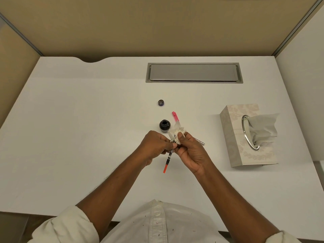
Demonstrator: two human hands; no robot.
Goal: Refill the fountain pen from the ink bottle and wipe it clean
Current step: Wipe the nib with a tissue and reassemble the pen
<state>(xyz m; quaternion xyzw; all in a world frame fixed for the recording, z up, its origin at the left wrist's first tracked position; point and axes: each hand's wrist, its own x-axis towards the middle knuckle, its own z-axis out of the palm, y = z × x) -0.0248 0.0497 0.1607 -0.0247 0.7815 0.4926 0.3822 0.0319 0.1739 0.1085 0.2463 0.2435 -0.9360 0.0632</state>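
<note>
We find the left hand (154,144) pinching the pen (168,158) mid-tabletop, right hand (190,151) fingers closed on tissue (177,133) around its nib. Risk: knocking the open bottle (165,125) just beyond.

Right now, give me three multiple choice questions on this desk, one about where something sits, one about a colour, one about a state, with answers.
1. Where is the loose bottle cap?
A. Beyond the ink bottle, apart from it
B. On the tissue box
C. Screwed on the bottle

2. What colour is the end of the pen section nearest the person?
A. Green
B. Orange-red
C. Blue

3. What state is the ink bottle in?
A. Capped
B. Tipped over
C. Open and upright

Answers: 1 A, the cap lies alone farther up the desk. 2 B, the tip below the left hand is orange-red. 3 C, its dark mouth faces up; the right hand presses a crumpled tissue around the pen's far end.
</note>
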